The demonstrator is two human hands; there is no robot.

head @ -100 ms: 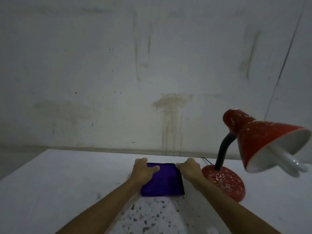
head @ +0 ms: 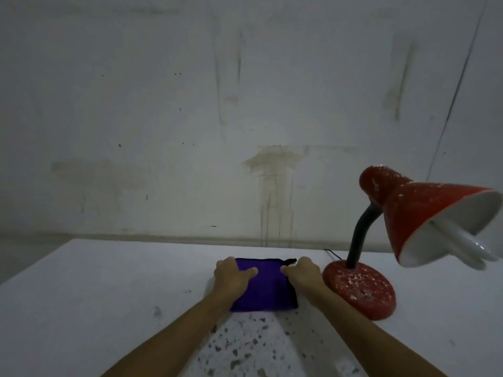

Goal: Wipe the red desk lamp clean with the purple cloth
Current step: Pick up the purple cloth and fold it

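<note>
A folded purple cloth (head: 265, 291) with a black edge lies flat on the white table (head: 95, 295). My left hand (head: 234, 276) rests on its left side, thumb over the fabric. My right hand (head: 302, 273) presses on its right far corner, fingers curled over the edge. The red desk lamp (head: 424, 213) stands to the right, speckled with white dust. Its round base (head: 362, 289) sits close beside my right wrist, a black bent neck carries the shade, and a white bulb pokes out toward the right.
A stained grey wall (head: 245, 118) rises just behind the table. A thin black cord (head: 333, 254) runs from the lamp base toward the wall. Another thin line runs up the wall at the right. Speckled floor (head: 253, 349) shows between my forearms.
Both hands have stayed on the cloth with hardly any shift. The lamp has not moved.
</note>
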